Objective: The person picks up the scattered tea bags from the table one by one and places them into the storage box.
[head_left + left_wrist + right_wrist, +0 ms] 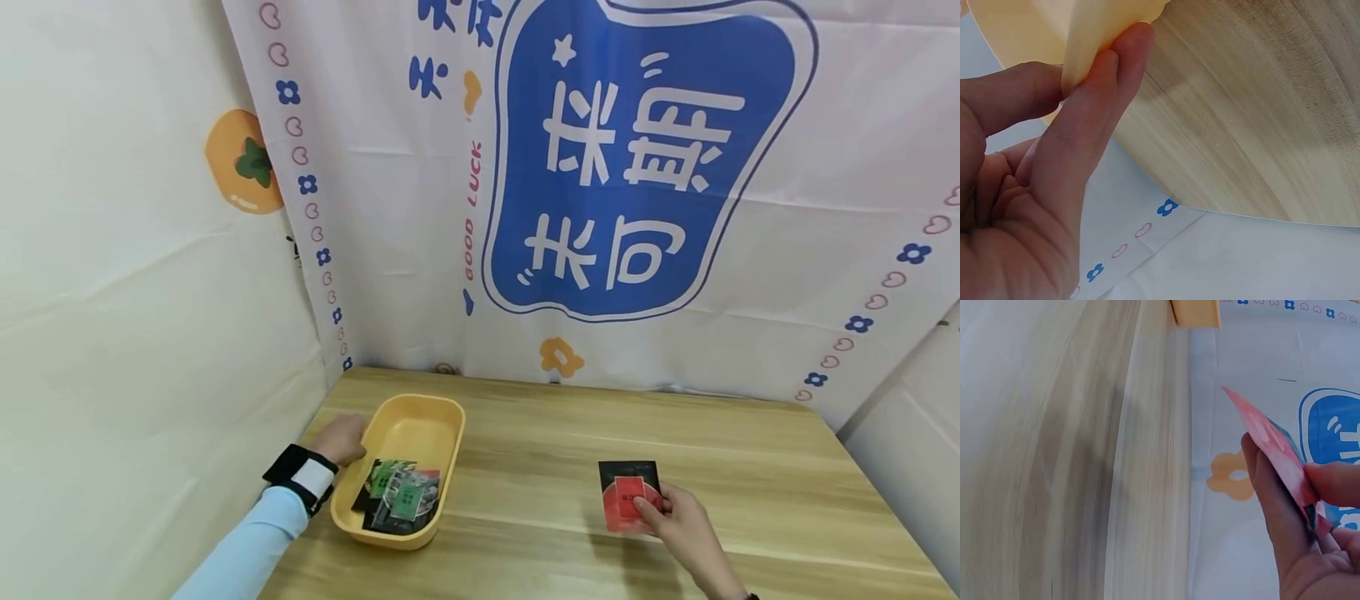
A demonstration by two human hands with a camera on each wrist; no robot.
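Observation:
On the left of the table stands a yellow plastic basket (408,406). My left hand (341,439) pinches its left rim between thumb and fingers; the left wrist view shows the basket wall (1088,37) between them. Inside lie black packets with green labels: a green-patterned packet (381,481) partly under a grey-patterned packet (407,502). Over the right part of the table my right hand (686,525) holds a black and red packet (628,493) by its right side, thumb on its front. In the right wrist view this packet (1272,444) is seen nearly edge-on.
The wood-grain table (525,467) reaches back to a hanging white cloth (405,250) with blue and orange prints. A pale wall covering (150,333) stands close on the left, near my left arm. Another pale side (911,433) bounds the table on the right.

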